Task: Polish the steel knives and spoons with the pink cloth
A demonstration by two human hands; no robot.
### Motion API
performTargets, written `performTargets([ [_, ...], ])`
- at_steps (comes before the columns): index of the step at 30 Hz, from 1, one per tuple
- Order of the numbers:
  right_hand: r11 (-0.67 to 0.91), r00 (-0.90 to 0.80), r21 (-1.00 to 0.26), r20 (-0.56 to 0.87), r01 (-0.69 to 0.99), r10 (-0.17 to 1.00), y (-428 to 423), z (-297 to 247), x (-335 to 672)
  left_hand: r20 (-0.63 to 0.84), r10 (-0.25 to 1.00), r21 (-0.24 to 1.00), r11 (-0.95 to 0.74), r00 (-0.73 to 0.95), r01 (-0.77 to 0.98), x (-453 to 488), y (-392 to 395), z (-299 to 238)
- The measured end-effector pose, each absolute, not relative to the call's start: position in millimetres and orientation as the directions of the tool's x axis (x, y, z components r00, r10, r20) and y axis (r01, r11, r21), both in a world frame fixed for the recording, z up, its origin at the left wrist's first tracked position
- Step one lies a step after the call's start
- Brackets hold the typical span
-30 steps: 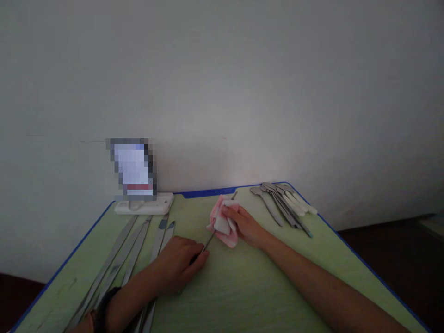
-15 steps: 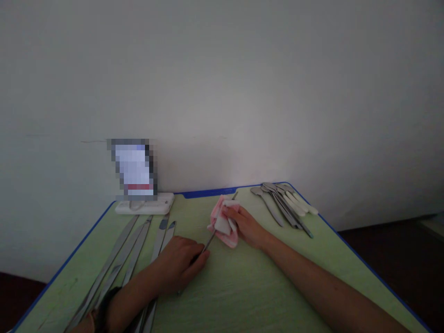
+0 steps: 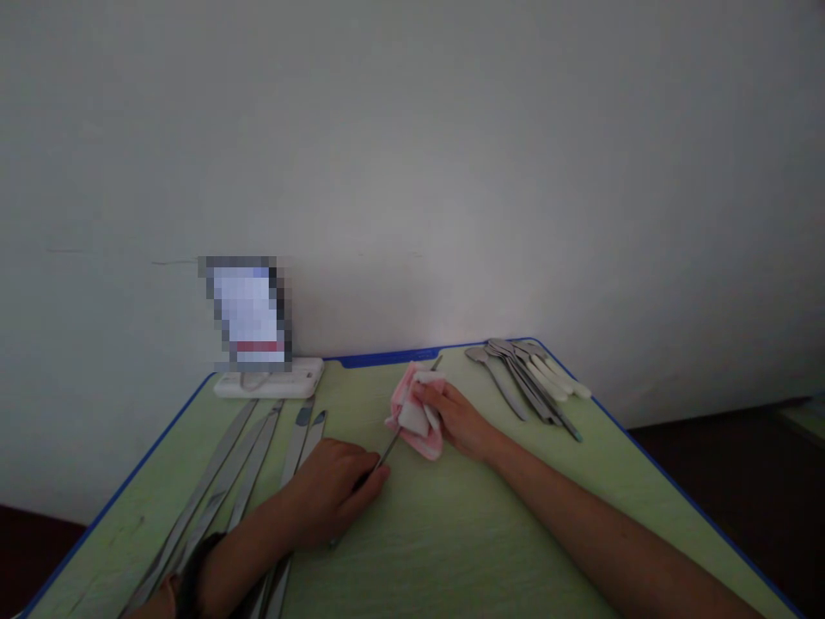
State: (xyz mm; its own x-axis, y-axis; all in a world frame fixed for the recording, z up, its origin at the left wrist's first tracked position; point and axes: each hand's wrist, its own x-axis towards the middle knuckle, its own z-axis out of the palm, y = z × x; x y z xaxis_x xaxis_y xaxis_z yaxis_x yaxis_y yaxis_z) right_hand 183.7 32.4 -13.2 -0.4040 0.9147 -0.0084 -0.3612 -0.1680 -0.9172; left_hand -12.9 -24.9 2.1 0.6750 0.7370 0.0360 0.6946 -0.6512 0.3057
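Observation:
Near the middle of the table, my left hand [image 3: 335, 490] is closed around the lower part of a slim metal table knife [image 3: 390, 447], seen nearly edge-on. Its lower end sticks out below my palm, and its tip shows beyond a pink and white cloth [image 3: 416, 417]. That cloth is folded about the upper part of the knife, pinched there by the fingers of my right hand [image 3: 461, 421]. Under and beside my left forearm lie several more table knives [image 3: 223, 456], some partly covered by the arm.
Several metal spoons [image 3: 493, 378] lie piled at the back right, beside pieces with cream-coloured handles [image 3: 558, 378]. A blurred-out screen [image 3: 251, 314] stands on a white base [image 3: 302, 378] at the back left. The green table [image 3: 451, 542] has a blue edge and meets the wall [image 3: 451, 172].

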Motion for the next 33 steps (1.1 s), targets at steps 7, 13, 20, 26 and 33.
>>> performTargets([
  [7, -0.183, -0.43, -0.914, -0.01, -0.363, 0.903, 33.0, -14.4, 184.0, 0.049, 0.732, 0.315, -0.657, 0.68, 0.685, -13.4, -25.1, 0.8],
  [13, -0.185, -0.425, -0.923, -0.026, -0.337, 0.905, 33.0, -15.7, 184.7, 0.034, 0.739, 0.317, -0.646, 0.673, 0.694, -13.6, -25.5, 1.0],
  [20, -0.176, -0.416, -0.932, -0.031, -0.316, 0.909, 32.9, -15.4, 184.7, 0.033, 0.74, 0.31, -0.647, 0.672, 0.697, -13.9, -25.2, 1.7],
  [26, -0.2, -0.419, -0.918, -0.042, -0.342, 0.907, 33.0, -13.7, 184.1, 0.026, 0.737, 0.309, -0.648, 0.675, 0.696, -13.1, -25.1, 2.5],
  [33, -0.202, -0.399, -0.91, -0.045, -0.361, 0.916, 32.0, -14.1, 184.0, 0.028, 0.74, 0.3, -0.648, 0.672, 0.7, -13.1, -25.7, 4.8],
])
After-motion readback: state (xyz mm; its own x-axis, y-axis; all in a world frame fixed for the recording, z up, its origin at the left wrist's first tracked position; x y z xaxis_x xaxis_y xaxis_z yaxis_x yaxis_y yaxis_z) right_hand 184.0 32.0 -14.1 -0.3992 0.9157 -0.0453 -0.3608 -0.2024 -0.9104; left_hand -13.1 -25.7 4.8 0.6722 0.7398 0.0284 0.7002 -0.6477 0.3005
